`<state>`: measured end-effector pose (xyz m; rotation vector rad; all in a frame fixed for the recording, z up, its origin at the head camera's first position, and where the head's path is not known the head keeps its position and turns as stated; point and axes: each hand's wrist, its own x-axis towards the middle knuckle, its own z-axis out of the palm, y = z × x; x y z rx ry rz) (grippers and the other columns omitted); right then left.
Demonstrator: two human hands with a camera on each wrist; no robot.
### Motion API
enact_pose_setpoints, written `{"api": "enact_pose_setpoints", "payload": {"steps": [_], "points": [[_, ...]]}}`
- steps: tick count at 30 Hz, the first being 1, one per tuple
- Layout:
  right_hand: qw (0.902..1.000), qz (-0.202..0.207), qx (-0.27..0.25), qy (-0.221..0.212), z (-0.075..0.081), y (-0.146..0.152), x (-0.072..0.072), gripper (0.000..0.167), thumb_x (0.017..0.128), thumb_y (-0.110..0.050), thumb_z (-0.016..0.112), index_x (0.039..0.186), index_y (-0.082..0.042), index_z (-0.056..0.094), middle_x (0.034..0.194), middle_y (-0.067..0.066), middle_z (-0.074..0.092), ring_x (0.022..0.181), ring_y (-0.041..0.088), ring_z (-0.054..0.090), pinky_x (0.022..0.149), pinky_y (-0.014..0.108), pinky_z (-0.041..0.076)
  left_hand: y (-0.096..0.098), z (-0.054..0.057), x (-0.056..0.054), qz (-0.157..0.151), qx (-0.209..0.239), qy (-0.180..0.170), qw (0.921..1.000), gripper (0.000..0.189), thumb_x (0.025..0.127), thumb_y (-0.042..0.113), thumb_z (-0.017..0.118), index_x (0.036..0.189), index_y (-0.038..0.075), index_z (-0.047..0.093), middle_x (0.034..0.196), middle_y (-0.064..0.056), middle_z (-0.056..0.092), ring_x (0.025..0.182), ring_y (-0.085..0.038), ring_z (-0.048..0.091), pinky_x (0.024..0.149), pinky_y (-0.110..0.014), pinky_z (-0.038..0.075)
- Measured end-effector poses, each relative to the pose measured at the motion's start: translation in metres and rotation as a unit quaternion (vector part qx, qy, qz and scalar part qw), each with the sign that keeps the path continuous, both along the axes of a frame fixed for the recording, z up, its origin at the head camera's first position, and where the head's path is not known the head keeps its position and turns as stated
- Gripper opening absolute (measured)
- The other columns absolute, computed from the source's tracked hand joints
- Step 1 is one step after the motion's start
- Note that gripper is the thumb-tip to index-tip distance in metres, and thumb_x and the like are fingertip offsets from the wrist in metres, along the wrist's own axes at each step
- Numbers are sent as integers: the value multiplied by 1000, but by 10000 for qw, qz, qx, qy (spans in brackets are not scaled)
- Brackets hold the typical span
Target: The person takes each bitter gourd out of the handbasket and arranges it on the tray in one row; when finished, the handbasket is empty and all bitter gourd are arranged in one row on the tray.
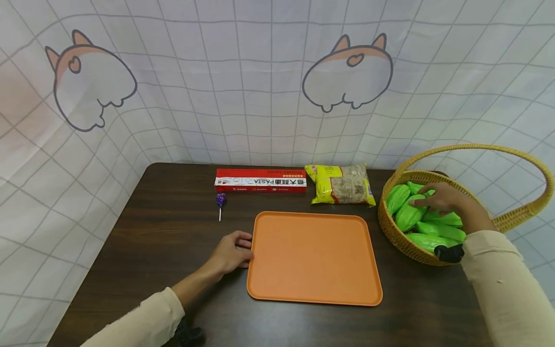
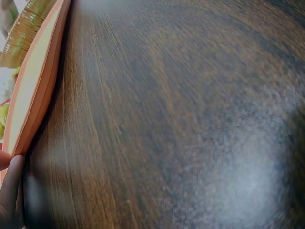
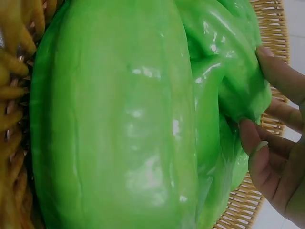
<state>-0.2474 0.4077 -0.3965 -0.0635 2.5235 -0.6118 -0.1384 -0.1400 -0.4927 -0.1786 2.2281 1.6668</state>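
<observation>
An orange tray (image 1: pixel 314 260) lies flat on the dark wooden table. My left hand (image 1: pixel 231 253) holds its left edge; the left wrist view shows fingertips (image 2: pixel 13 179) around the rim. Over the wicker basket (image 1: pixel 401 243) at the right, my right hand (image 1: pixel 444 197) reaches in among several shiny green ridged gourds (image 1: pixel 407 214). In the right wrist view, its thumb and fingers touch opposite sides of one smaller-looking green gourd (image 3: pixel 240 88). A large gourd (image 3: pixel 119 119) fills the near part of that view. The palm side of my left hand is hidden.
Behind the tray lie a red pasta box (image 1: pixel 260 180) and a yellow bag with a clear window (image 1: pixel 340 184). A purple lollipop (image 1: pixel 220 200) is left of the tray. The basket's tall handle (image 1: pixel 472 147) arches behind my right hand. A checked cloth (image 1: pixel 269 96) hangs at the back.
</observation>
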Motion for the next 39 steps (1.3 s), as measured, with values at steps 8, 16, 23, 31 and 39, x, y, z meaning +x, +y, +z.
{"api": "enact_pose_setpoints", "payload": {"steps": [8,16,23,31,39], "points": [[9998,58,98,177,3,1,1,88,97,-51,60,145,17,31,135,49,39,110,51,61,77,48,62,1,0,0,2,-59,-13,10000,49,79,-4,72,126,-1,59,110,-17,62,84,-19,70,63,-37,64],[9977,177,151,629,8,-4,2,82,96,-46,64,142,17,38,135,50,41,95,44,70,80,52,60,0,1,0,0,-63,-30,10000,50,79,-3,72,127,0,59,110,-17,62,84,-19,70,64,-37,64],[9961,129,83,874,17,-12,7,83,95,-44,66,143,16,35,136,52,35,94,45,70,84,58,58,-1,0,1,-43,11,29,10000,50,79,-3,72,127,-1,59,110,-17,62,85,-19,70,64,-37,64],[9862,-45,387,1607,29,-15,17,81,95,-52,62,142,11,38,136,46,42,117,60,49,90,69,46,-2,-1,1,-91,51,36,9999,50,79,-3,72,127,-2,59,110,-17,62,82,-19,69,65,-37,64],[9776,-641,104,2000,38,-14,32,83,94,-58,59,145,4,38,140,45,37,121,62,40,87,72,44,-2,-1,0,-141,56,21,9999,49,80,-2,73,127,-2,59,109,-17,62,82,-19,68,65,-37,64]]}}
